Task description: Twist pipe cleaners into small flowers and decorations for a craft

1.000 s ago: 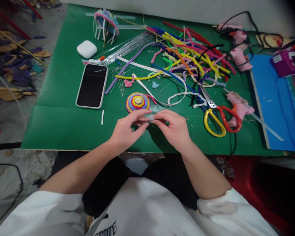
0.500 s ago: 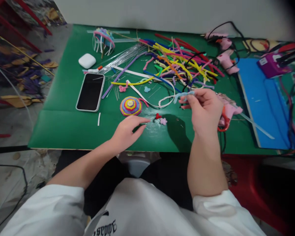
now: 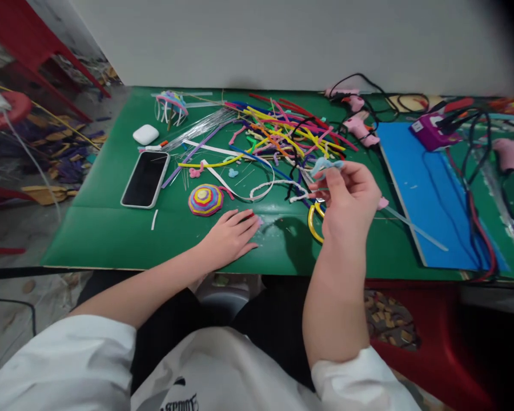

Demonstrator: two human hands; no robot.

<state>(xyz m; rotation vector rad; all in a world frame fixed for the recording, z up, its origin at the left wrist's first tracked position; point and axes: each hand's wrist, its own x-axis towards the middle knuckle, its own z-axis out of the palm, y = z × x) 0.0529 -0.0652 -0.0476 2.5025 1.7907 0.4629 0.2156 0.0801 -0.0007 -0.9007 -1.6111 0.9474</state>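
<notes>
Between the thumb and fingers of my right hand (image 3: 346, 191) is a bent light blue pipe cleaner (image 3: 325, 165), raised over the table. My left hand (image 3: 231, 237) lies nearly flat on the green table (image 3: 278, 251), its fingers outstretched. Its fingertips partly hide a small red piece and a lilac flower-like piece (image 3: 260, 221). A striped dome (image 3: 205, 200) of coiled pipe cleaner sits just beyond the left hand. Yellow-handled scissors (image 3: 312, 224) show partly beneath the right hand. A white twisted strip (image 3: 261, 185) curls to its left.
Many coloured pipe cleaners (image 3: 291, 128) are heaped toward the back. A phone (image 3: 145, 180) and a white case (image 3: 145, 134) lie at left. Pink glue guns (image 3: 362, 128), a blue board (image 3: 415, 200) and a purple power block (image 3: 434, 131) with cables occupy the right.
My left hand has come down flat, partly covering the red and lilac pieces. The right hand still pinches the light blue pipe cleaner, now turned differently. The view has shifted upward and right.
</notes>
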